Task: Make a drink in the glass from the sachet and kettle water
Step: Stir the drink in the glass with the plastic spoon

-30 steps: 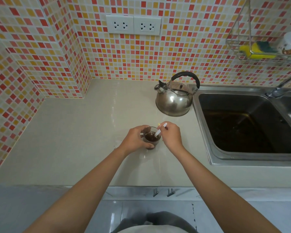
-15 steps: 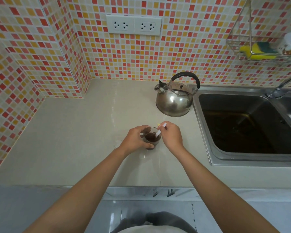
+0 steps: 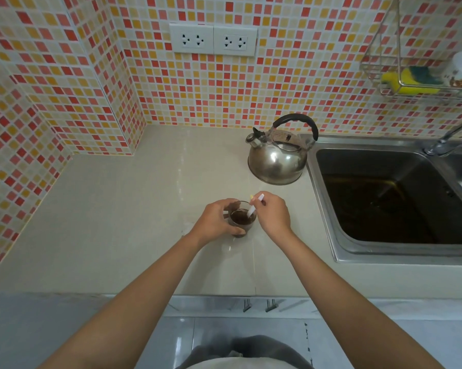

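A small clear glass [image 3: 242,220] of dark brown drink stands on the beige counter [image 3: 123,214]. My left hand [image 3: 215,221] wraps around its left side. My right hand [image 3: 273,214] pinches a thin white stirrer [image 3: 254,206] whose lower end dips into the drink; a bit of yellow shows at its upper end. The steel kettle [image 3: 277,158] with a black handle sits behind the glass, next to the sink. No sachet is visible apart from what my right hand holds.
A steel sink [image 3: 389,198] with a tap [image 3: 448,139] lies to the right. A wire rack [image 3: 411,78] on the tiled wall holds a yellow sponge. Two wall sockets [image 3: 213,39] sit above the counter.
The stirrer has shifted slightly within the glass as my right hand moves it. My left hand and the glass stay in the same place.
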A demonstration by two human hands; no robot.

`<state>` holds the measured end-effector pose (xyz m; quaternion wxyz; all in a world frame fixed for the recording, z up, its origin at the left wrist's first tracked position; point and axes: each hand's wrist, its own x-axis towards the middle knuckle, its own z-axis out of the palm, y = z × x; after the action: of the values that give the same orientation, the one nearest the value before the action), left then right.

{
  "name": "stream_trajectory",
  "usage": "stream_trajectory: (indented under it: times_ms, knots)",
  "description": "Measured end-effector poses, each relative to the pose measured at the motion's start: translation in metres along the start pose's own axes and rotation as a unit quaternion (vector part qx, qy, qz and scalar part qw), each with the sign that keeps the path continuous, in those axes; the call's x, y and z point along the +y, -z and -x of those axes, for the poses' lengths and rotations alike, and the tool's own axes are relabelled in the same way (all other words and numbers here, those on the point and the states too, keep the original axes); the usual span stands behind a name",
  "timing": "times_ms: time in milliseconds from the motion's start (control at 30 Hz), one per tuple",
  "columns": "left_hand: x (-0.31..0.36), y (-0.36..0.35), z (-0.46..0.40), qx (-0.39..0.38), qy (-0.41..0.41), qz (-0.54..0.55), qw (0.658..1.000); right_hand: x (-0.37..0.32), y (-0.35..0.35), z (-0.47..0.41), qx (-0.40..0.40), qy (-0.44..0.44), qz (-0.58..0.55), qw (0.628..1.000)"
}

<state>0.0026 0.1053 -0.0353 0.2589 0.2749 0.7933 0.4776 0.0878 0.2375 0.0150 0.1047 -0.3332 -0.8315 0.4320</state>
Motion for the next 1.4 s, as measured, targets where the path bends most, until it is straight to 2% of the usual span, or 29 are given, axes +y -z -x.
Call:
stream_trajectory:
  times_ms: [133, 267, 400, 533, 633, 767, 900, 1033, 1167, 1333, 1400]
  knots:
    - [-0.0001, 0.0003, 0.0003, -0.002, 0.0, -0.005, 1.0, -0.0016, -0.0018, 0.0012, -0.034, -0.025, -0.038, 0.998]
    - [-0.0015, -0.0006, -0.0003, 0.002, 0.003, 0.001, 1.0, 0.0009, 0.0007, -0.0002, 0.005, -0.019, 0.005, 1.0]
    - [-0.0016, -0.0001, -0.0001, -0.003, -0.003, -0.001, 1.0, -0.0025, 0.002, -0.0004, -0.054, -0.02, -0.04, 0.998]
    - [-0.0015, -0.0006, 0.0001, 0.002, 0.003, -0.002, 1.0, -0.0015, 0.0023, -0.0006, -0.013, -0.004, 0.034, 0.999]
    - [-0.0023, -0.0006, -0.0003, -0.002, 0.0, -0.001, 1.0, -0.0056, 0.0022, -0.0009, -0.069, -0.01, -0.026, 0.997]
    - [-0.0034, -0.0011, -0.0004, 0.003, 0.006, -0.004, 1.0, -0.0026, 0.0043, -0.0022, -0.025, -0.002, 0.026, 0.999]
    - [-0.0024, -0.0004, -0.0015, -0.001, 0.001, -0.001, 1.0, -0.0027, 0.0054, -0.0031, -0.069, -0.011, -0.022, 0.997]
    - [-0.0025, -0.0011, -0.0014, 0.003, 0.008, -0.001, 1.0, 0.0018, 0.0056, -0.0032, -0.023, -0.007, 0.016, 1.0]
    - [-0.0013, -0.0001, -0.0007, -0.001, -0.001, -0.011, 1.0, -0.0004, 0.0035, -0.0027, -0.081, -0.005, -0.045, 0.996]
    - [-0.0012, 0.0, -0.0003, 0.003, 0.002, -0.01, 1.0, 0.0033, 0.0044, -0.0042, -0.034, 0.011, 0.022, 0.999]
    - [-0.001, 0.0002, -0.0005, 0.001, -0.001, -0.008, 1.0, 0.0021, 0.0037, -0.0055, -0.063, 0.009, -0.005, 0.998]
